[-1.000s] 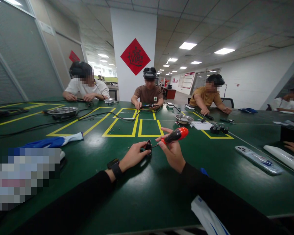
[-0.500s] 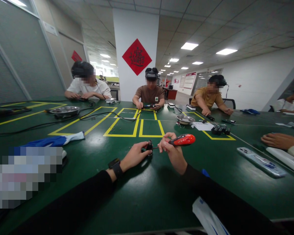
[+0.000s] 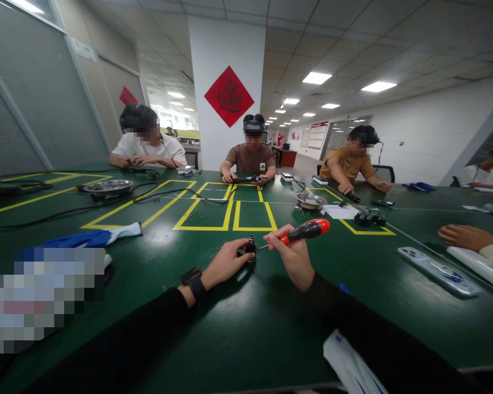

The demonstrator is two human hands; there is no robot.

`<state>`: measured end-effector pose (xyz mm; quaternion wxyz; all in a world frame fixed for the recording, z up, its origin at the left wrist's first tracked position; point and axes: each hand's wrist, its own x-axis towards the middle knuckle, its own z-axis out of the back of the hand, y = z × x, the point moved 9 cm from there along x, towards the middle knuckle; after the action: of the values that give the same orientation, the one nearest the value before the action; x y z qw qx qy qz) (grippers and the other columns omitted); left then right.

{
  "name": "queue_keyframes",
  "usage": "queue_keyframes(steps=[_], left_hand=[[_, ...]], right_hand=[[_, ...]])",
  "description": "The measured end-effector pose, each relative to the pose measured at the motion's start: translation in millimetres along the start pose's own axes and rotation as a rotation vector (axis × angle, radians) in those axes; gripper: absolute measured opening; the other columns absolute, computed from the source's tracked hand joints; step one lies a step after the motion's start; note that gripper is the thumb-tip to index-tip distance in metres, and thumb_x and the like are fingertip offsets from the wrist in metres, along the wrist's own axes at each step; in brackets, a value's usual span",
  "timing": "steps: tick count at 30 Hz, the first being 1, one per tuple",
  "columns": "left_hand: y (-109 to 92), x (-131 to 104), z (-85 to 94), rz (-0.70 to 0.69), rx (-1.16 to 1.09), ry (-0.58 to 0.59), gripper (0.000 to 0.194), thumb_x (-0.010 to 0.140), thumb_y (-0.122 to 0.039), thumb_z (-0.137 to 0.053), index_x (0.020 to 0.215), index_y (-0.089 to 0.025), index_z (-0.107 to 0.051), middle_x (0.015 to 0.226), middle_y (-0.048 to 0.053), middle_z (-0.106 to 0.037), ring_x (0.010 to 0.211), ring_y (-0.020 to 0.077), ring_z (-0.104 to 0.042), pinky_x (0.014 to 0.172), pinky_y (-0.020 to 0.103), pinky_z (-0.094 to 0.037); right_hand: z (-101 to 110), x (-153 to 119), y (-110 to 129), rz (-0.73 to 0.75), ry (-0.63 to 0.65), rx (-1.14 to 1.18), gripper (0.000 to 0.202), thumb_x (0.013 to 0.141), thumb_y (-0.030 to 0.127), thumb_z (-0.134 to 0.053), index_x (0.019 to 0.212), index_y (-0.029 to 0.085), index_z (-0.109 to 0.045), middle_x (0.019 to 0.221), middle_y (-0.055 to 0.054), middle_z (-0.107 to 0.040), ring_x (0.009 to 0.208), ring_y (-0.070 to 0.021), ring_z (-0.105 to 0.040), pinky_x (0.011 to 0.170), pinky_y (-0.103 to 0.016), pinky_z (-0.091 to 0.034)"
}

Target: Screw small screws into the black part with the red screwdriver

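A small black cylindrical part with a metal tip [image 3: 251, 249] stands upright on the green table [image 3: 230, 334]. My left hand [image 3: 229, 260] is closed around its left side, thumb and fingers against it. In my right hand [image 3: 291, 255] is a screwdriver [image 3: 306, 231] with a red and black handle, tilted up to the right. Its thin shaft points left, and its tip meets the side of the black part; the exact contact is too small to make out.
Blue-and-white gloves [image 3: 94, 236] lie at left. Metal bowls [image 3: 109, 187] stand farther back, with black cables [image 3: 66, 210] between yellow tape outlines. At right are several black parts [image 3: 370, 218], a phone [image 3: 437, 271] and another person's hand [image 3: 468, 235]. Several people sit opposite.
My right hand's fingers have closed more firmly round the screwdriver's front end, and its handle has tilted up slightly. My left hand and the black part have stayed in place.
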<state>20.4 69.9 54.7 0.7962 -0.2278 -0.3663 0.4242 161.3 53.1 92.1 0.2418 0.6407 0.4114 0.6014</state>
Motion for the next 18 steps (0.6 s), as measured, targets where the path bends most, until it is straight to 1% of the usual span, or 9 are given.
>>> queue_keyframes(steps=[3, 6, 8, 11, 14, 16, 18], left_hand=[[0, 0, 0.1, -0.004, 0.013, -0.001, 0.023, 0.078, -0.027, -0.056, 0.097, -0.018, -0.064, 0.093, 0.004, -0.066, 0.085, 0.0191, -0.059, 0.08, 0.029, -0.044], [-1, -1, -0.1, -0.009, 0.013, 0.0, 0.023, 0.078, -0.027, -0.056, 0.096, -0.018, -0.064, 0.094, 0.004, -0.066, 0.085, 0.0189, -0.058, 0.08, 0.028, -0.043], [-1, -1, -0.3, -0.01, 0.013, 0.0, 0.022, 0.078, -0.027, -0.055, 0.096, -0.017, -0.064, 0.092, 0.004, -0.066, 0.085, 0.0188, -0.059, 0.08, 0.028, -0.044], [-1, -1, -0.7, -0.014, 0.012, -0.002, 0.021, 0.078, -0.027, -0.055, 0.094, -0.016, -0.064, 0.091, 0.004, -0.066, 0.083, 0.0185, -0.058, 0.078, 0.028, -0.044], [-2, -1, -0.6, -0.021, 0.012, -0.002, 0.02, 0.078, -0.027, -0.054, 0.093, -0.016, -0.064, 0.09, 0.003, -0.066, 0.083, 0.0183, -0.058, 0.077, 0.027, -0.043], [-3, -1, -0.2, -0.019, 0.012, -0.003, 0.02, 0.078, -0.027, -0.055, 0.093, -0.017, -0.064, 0.09, 0.003, -0.066, 0.083, 0.0183, -0.058, 0.078, 0.027, -0.043], [-3, -1, 0.4, -0.012, 0.014, -0.005, 0.021, 0.078, -0.027, -0.055, 0.093, -0.017, -0.064, 0.09, 0.003, -0.066, 0.083, 0.0184, -0.058, 0.079, 0.028, -0.043]], right_hand=[[1, 1, -10, -0.078, -0.019, 0.108, 0.015, 0.077, 0.027, -0.062, 0.083, 0.023, -0.048, 0.062, 0.005, -0.054, 0.057, -0.0113, -0.053, 0.067, -0.03, -0.046], [-3, 0, -11, -0.096, 0.005, 0.178, 0.014, 0.079, 0.027, -0.056, 0.091, 0.023, -0.048, 0.056, 0.008, -0.043, 0.053, -0.0105, -0.047, 0.067, -0.03, -0.044], [-7, -1, -8, -0.094, 0.04, 0.218, 0.016, 0.08, 0.028, -0.051, 0.095, 0.022, -0.049, 0.055, 0.008, -0.038, 0.053, -0.0114, -0.045, 0.067, -0.031, -0.043], [-13, -5, -3, -0.064, 0.074, 0.209, 0.025, 0.077, 0.027, -0.047, 0.101, 0.022, -0.049, 0.058, 0.006, -0.04, 0.055, -0.0134, -0.045, 0.066, -0.032, -0.042], [-13, -7, 1, -0.03, 0.061, 0.097, 0.03, 0.075, 0.022, -0.05, 0.105, 0.023, -0.048, 0.064, 0.004, -0.046, 0.061, -0.0144, -0.049, 0.069, -0.032, -0.042], [-8, -7, 3, -0.003, 0.026, -0.001, 0.022, 0.079, 0.022, -0.051, 0.101, 0.023, -0.05, 0.07, 0.003, -0.049, 0.068, -0.0145, -0.052, 0.072, -0.031, -0.041], [-3, -6, 5, 0.024, -0.002, -0.09, 0.01, 0.082, 0.026, -0.052, 0.091, 0.022, -0.052, 0.074, 0.002, -0.051, 0.071, -0.0138, -0.051, 0.072, -0.03, -0.04]])
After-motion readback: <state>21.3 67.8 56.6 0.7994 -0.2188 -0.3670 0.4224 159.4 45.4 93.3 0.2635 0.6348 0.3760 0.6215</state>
